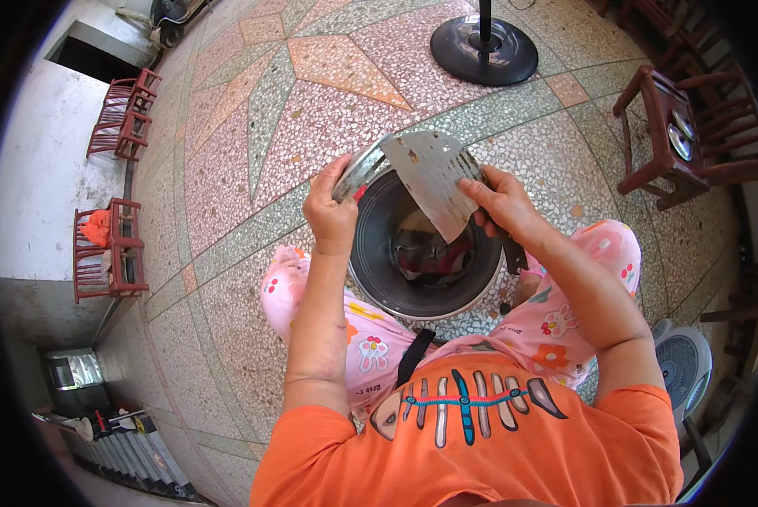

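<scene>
My left hand [332, 207] is closed on the end of a narrow, shiny metal piece [365, 167], with a small red spot by the fingers. In my right hand [504, 200] is a flat grey metal plate [429, 177] with a rounded edge, rows of slots or marks and rusty spots; thumb on top, fingers behind. The two metal pieces meet or overlap at their upper ends; whether they are joined I cannot tell. Both are above a round dark bucket [366, 262], which holds murky liquid and dark, unclear contents. A dark strip [515, 256] shows below my right hand.
The bucket stands on patterned terrazzo floor between my legs. Ahead is a black round stand base [484, 63]. At right are a red wooden chair [674, 127] with shiny metal items and a grey-white fan [681, 367]. More red chairs [113, 245] line the left wall.
</scene>
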`<state>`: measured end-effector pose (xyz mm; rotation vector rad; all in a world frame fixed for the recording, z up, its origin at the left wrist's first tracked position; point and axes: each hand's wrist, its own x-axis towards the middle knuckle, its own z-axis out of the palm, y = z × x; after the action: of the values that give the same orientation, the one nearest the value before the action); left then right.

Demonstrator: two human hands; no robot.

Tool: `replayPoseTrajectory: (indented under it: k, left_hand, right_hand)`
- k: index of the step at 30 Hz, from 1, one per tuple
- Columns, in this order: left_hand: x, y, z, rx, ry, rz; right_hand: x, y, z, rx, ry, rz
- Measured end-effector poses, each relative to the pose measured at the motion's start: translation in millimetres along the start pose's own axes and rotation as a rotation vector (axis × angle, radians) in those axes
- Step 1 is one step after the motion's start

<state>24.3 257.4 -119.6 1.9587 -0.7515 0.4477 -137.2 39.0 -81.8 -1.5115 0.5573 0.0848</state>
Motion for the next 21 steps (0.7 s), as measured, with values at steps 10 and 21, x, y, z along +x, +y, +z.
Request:
replayPoseTrajectory:
  k: [10, 21]
  left_hand:
    - [-0.3, -2.1, 1.0, 0.011, -0.003, 0.021]
    - [0.9, 2.7, 0.1, 0.073, -0.013, 0.059]
  right_hand:
    - [1.6, 3.0, -0.8, 0.005, -0.015, -0.014]
    - [0.7, 2.8, 0.0, 0.013, -0.036, -0.021]
